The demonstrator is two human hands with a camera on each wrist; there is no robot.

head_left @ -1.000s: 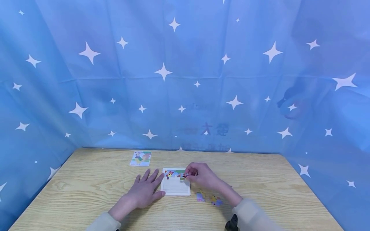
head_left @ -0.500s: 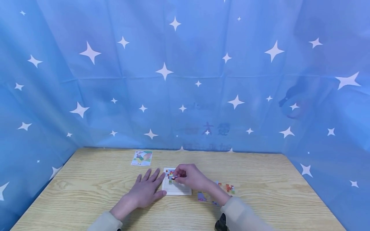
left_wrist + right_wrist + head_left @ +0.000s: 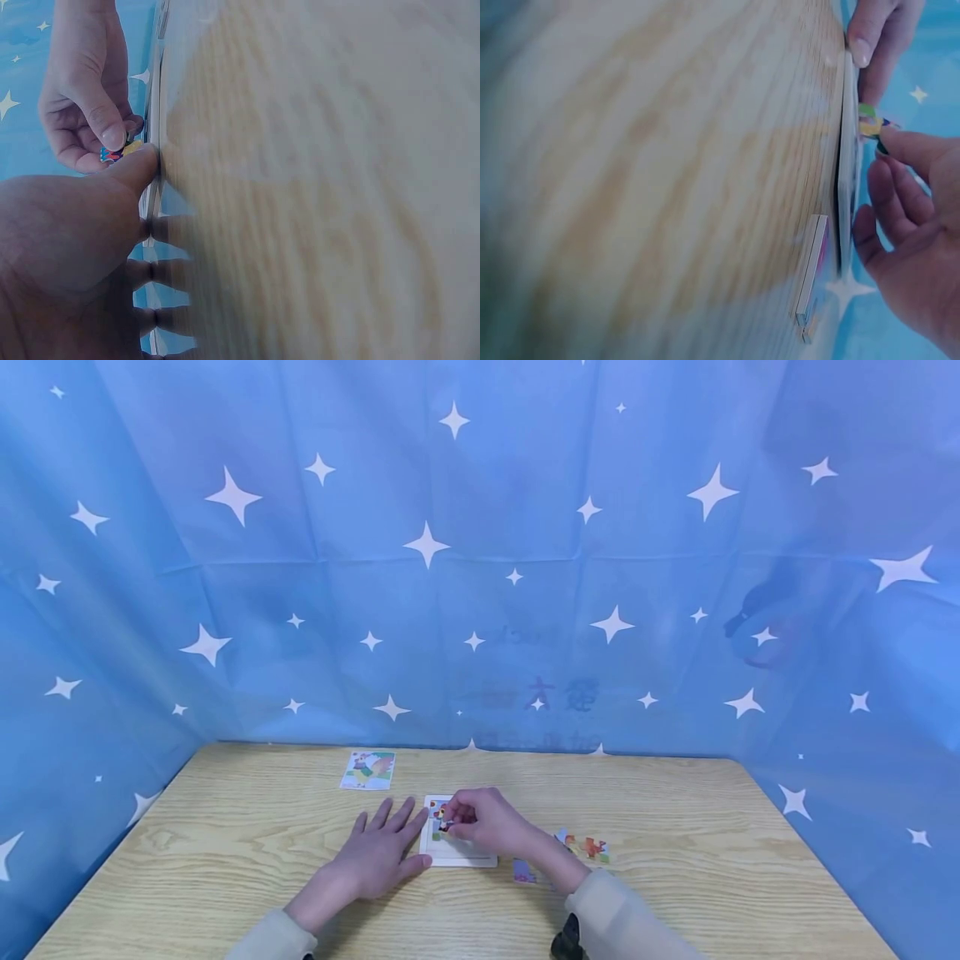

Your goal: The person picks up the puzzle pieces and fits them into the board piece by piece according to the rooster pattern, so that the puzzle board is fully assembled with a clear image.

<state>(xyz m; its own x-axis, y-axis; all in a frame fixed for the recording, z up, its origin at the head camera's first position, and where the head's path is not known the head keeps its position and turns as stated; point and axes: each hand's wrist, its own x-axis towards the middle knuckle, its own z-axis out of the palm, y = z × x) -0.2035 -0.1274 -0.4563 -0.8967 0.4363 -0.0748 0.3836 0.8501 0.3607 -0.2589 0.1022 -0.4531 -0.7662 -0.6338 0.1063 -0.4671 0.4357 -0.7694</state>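
Observation:
A white puzzle tray (image 3: 468, 858) lies flat on the wooden table, with puzzle pieces along its top partly hidden behind my right hand (image 3: 487, 821). That hand pinches a colourful puzzle piece (image 3: 869, 126) between thumb and fingers, over the upper left part of the tray. In the left wrist view the piece (image 3: 112, 156) shows red, blue and yellow under the right thumb. My left hand (image 3: 372, 857) rests on the table with fingers spread, its thumb and index fingertips at the tray's left edge.
Loose puzzle pieces (image 3: 596, 848) lie right of the tray, some hidden beneath the right forearm; a purple piece (image 3: 524, 871) is close to the tray's lower right corner. Behind the left hand is a picture card (image 3: 369, 771). A blue starry curtain (image 3: 480, 560) stands behind the table.
My right hand has carried the puzzle piece leftward, from the tray's upper right to its upper left. More loose pieces show behind the forearm. The left hand stays in place.

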